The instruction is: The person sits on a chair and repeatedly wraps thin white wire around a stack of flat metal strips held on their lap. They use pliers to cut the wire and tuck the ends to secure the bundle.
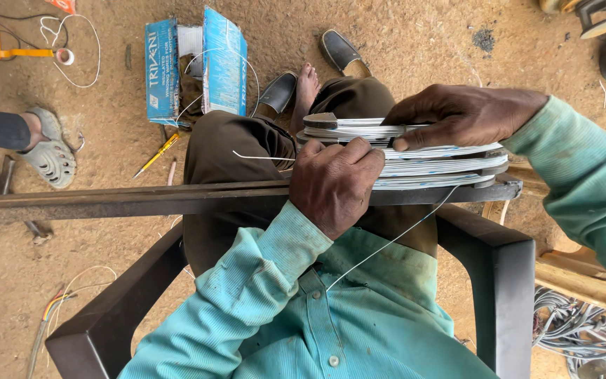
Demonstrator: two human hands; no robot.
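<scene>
Looking down from the head camera, the biggest thing in view is the dusty dirt floor (415, 42), spreading out on every side. Over it sits the dark plastic chair (503, 281), its arms framing the person in the teal shirt. Across those arms runs a long dark metal bar (106, 200), reaching from the far left edge to just past the person's lap. On the bar's right end rests the coil winding former (443, 165), a stack of flat stepped layers wrapped in pale wire, lying on its side. And there's the left hand (334, 186), closed over the near left end of the former, fingers curled down onto the windings, knuckles up. The right hand (461, 116) comes in from the right, pressed flat on top of the stack, fingertips clamped against its upper edge. Both hands are firmly on that former!

Further up the floor stands a blue cardboard box (222, 63), opened, just beyond the person's knee. Black slip-on shoes (338, 49) lie near the bare foot. At left, another person's sandalled foot (50, 151). A thin pale wire (387, 245) trails from the former down across the shirt. Smallest of all, a yellow pen (156, 156) beside the box.
</scene>
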